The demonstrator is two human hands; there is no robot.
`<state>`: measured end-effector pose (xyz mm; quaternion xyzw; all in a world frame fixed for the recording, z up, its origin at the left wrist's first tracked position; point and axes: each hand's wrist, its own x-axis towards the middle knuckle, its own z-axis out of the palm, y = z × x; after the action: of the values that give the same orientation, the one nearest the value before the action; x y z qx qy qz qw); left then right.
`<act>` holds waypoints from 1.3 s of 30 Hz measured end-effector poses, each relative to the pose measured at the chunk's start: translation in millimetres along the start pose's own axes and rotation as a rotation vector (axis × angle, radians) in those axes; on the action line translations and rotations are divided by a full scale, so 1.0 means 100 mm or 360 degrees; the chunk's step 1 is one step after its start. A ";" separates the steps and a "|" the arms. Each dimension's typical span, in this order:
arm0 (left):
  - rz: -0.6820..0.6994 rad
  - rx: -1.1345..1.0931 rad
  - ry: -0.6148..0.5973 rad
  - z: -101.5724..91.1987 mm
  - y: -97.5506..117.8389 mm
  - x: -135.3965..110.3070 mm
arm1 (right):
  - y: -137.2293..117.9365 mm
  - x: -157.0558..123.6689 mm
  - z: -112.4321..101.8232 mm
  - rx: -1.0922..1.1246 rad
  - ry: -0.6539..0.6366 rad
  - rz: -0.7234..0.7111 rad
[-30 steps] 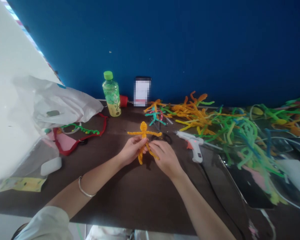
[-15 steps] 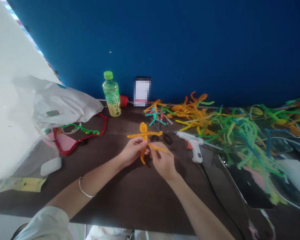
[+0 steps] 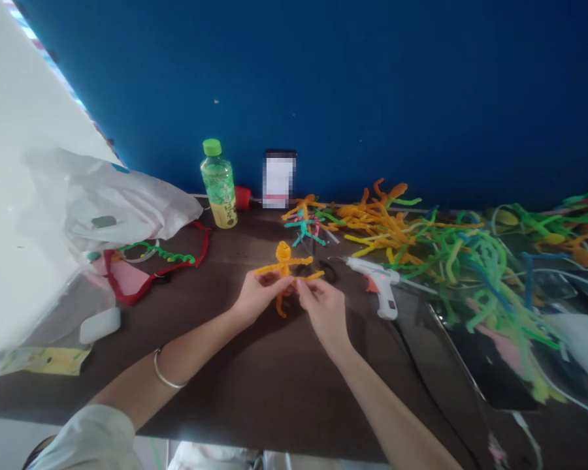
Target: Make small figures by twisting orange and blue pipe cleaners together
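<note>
Figure: orange pipe-cleaner figure (image 3: 284, 264) held just above the dark table (image 3: 255, 405), near the middle of the scene, its looped head toward the far side, one arm out left, one out right, and one leg hanging toward the near side

Left hand (image 3: 259, 297): left fingers (image 3: 276, 282) pressed together and pinching the figure's body just under the arms; the thumb's exact place is hidden

Right hand (image 3: 323, 310): right fingertips (image 3: 304, 285) pressed together, pinching a loose orange strand (image 3: 316, 277) that runs out right, just below the figure's right-side arm

Change: the right hand has moved up and the strand has swung from slanting toward the near side to almost level, so it now stands out beside the hanging leg

Beside the hands: black-handled scissors (image 3: 327, 271) just beyond the right hand, partly hidden, and a white hot glue gun (image 3: 379, 287) farther right

Far side: green-capped drink bottle (image 3: 218, 186), blurred card (image 3: 278, 179) against the blue wall (image 3: 372, 85), small teal and pink pipe-cleaner figure (image 3: 304, 228), orange pipe-cleaner heap (image 3: 372, 219)

Right side: green pipe-cleaner tangle (image 3: 470, 261)

Left side: white plastic bag (image 3: 122, 202), red-edged pink piece (image 3: 127, 277), green pipe-cleaner spiral (image 3: 159, 253)
</note>
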<state>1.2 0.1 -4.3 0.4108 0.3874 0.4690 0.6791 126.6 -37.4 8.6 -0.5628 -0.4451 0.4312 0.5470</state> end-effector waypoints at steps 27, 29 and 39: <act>-0.0099 -0.0129 -0.0057 -0.01 0.00 0.01 | 0.00 -0.03 -0.06 -0.0859 0.0062 -0.0943; -0.0110 -0.0148 -0.0099 -0.03 0.00 0.02 | -0.03 -0.02 -0.06 -0.0643 0.0017 -0.0666; -0.0391 -0.0466 -0.0292 -0.05 0.03 0.02 | -0.04 0.04 -0.07 0.0084 -0.0207 -0.0155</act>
<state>-3.3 3.3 -3.7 0.2984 0.2991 0.3945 0.8160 134.1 -34.7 12.7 -0.4966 -0.4952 0.4513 0.5518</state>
